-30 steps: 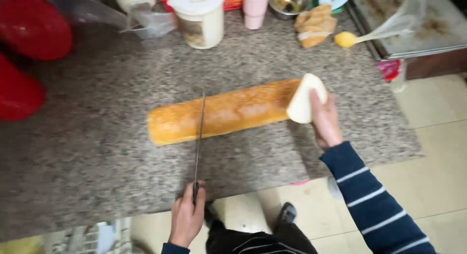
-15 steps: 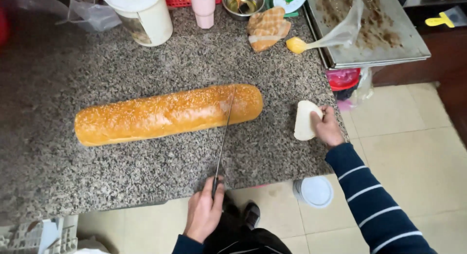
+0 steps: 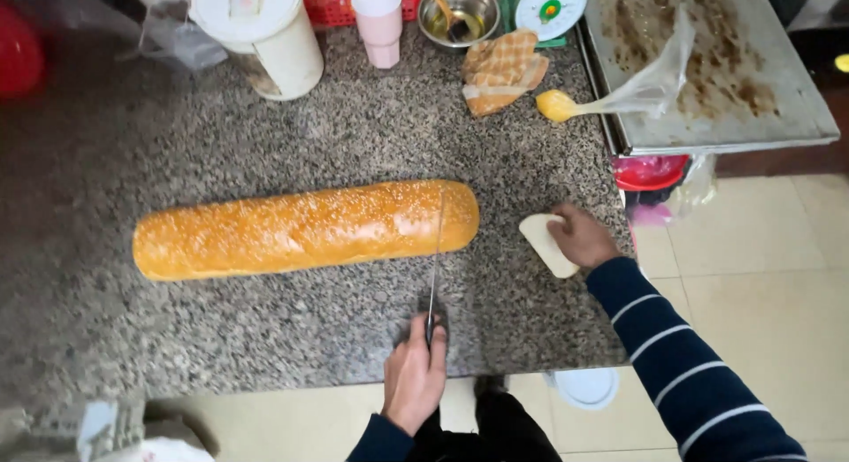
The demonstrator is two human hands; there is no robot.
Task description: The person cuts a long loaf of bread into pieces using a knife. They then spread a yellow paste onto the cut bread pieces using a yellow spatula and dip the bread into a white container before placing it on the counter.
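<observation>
I am gripping the knife (image 3: 434, 263) with my left hand (image 3: 414, 379), fingers clenched round the handle at the near edge of the granite counter (image 3: 265, 117). The blade is running straight away from that hand and lying across the long seeded loaf (image 3: 305, 229), close to its right end, so I judge I am lining up a thin cut there. Most of the loaf is stretching off to the left of the blade, flat on the stone, which is keeping it steady.

My right hand (image 3: 579, 236) is resting off to the right of the knife, well clear of the edge, curled round a pale cut slice of bread (image 3: 546, 244) and pressing it to the counter. Beyond that hand a metal tray (image 3: 796, 108) is sitting, with a clear bag (image 3: 650, 82) on it. Farther ahead of my knife hand a pink cup (image 3: 378, 22), a steel bowl (image 3: 458, 13) and a white tub (image 3: 265, 38) are standing out of the way.
</observation>
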